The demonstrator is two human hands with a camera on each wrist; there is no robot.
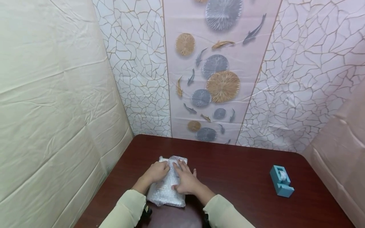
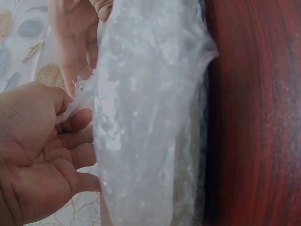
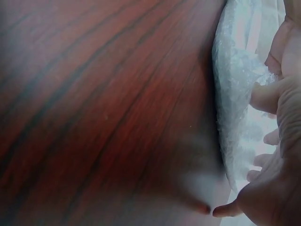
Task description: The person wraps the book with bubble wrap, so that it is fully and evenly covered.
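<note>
A flat package in bubble wrap lies near the front of the dark red table, slightly left of centre. My left hand is at its upper left. In the left wrist view that hand pinches a torn-looking edge of the bubble wrap between thumb and finger. My right hand lies over the package's right side with fingers spread. The right wrist view has its fingers straight against the wrapped face, the right hand curling round nothing. What is inside the wrap is hidden.
A teal tape dispenser with a roll of tape stands toward the table's right side. The wooden table meets a patterned cloth wall at the back. Pale cloth hangs along the left side.
</note>
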